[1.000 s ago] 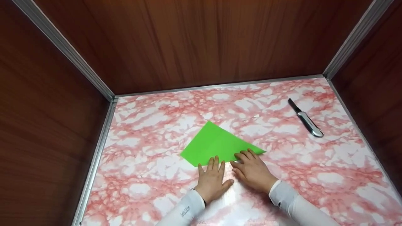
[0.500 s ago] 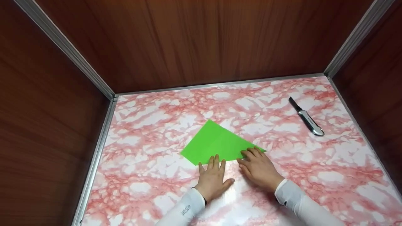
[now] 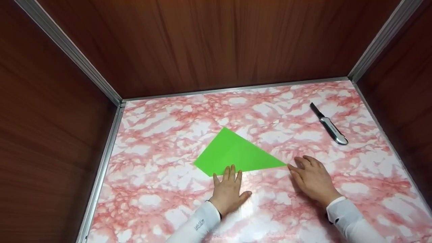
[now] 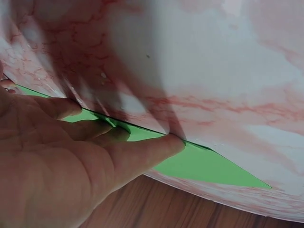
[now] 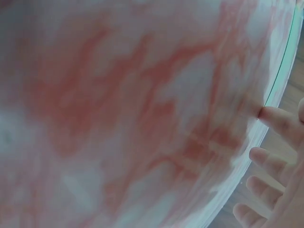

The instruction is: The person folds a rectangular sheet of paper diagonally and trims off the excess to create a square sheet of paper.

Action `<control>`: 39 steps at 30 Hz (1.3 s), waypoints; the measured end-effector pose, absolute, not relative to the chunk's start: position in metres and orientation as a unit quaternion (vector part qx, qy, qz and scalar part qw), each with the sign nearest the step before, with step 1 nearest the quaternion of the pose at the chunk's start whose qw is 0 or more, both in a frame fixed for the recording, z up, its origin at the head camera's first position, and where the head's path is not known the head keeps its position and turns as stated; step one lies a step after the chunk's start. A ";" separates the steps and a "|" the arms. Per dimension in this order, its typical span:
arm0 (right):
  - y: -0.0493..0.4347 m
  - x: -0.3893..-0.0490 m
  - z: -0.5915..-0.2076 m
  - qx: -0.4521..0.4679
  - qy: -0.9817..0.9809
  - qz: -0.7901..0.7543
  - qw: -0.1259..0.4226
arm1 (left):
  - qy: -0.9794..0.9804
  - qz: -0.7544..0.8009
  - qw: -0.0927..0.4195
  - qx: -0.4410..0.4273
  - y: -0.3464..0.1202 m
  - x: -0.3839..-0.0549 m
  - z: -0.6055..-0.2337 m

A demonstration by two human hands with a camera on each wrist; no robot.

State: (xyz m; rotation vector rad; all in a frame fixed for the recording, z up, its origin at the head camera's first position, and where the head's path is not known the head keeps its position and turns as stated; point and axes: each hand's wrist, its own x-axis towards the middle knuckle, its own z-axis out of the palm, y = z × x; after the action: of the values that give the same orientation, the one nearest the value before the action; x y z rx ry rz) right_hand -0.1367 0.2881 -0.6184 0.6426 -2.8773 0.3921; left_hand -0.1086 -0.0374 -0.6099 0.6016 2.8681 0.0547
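Observation:
A green sheet of paper (image 3: 233,150), folded into a kite-like shape, lies flat on the table in the head view. My left hand (image 3: 227,195) rests with spread fingers on its near edge, to the left of the middle. The left wrist view shows those fingertips pressing along the folded edge of the paper (image 4: 204,166). At the paper's pointed right corner is my right hand (image 3: 312,179), a fingertip right at the tip and the other fingers loosely bent. In the right wrist view a fingertip (image 5: 266,113) meets the narrow end of the green paper (image 5: 282,66).
A utility knife (image 3: 329,125) with its dark blade out lies at the back right of the table. The red-and-white marbled tabletop (image 3: 155,135) is bounded by metal edging and dark wood panels (image 3: 202,44) on the left, back and right.
My right hand has slid rightward along the paper's near edge, from around its right half to the pointed corner, uncovering that edge. The left hand has stayed in place on the paper.

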 end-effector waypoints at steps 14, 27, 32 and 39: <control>0.283 -0.135 -0.619 0.211 -0.967 0.124 0.070 | 0.973 0.019 0.122 0.196 -0.037 -0.110 -0.607; 0.283 -0.134 -0.623 0.215 -0.968 0.110 0.074 | 0.975 -0.009 0.121 0.187 -0.039 -0.112 -0.610; 0.282 -0.134 -0.622 0.207 -0.968 0.129 0.067 | 0.974 -0.005 0.122 0.193 -0.040 -0.114 -0.610; 0.279 -0.136 -0.615 0.154 -0.965 0.198 0.070 | 0.967 0.021 0.110 0.228 -0.047 -0.127 -0.612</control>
State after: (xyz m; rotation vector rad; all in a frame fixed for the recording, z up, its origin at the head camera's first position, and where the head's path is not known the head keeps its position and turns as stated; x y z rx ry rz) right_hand -0.1359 0.2794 -0.6154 0.4626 -2.9042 0.5968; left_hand -0.1270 -0.0467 -0.6117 0.6715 2.8428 0.0622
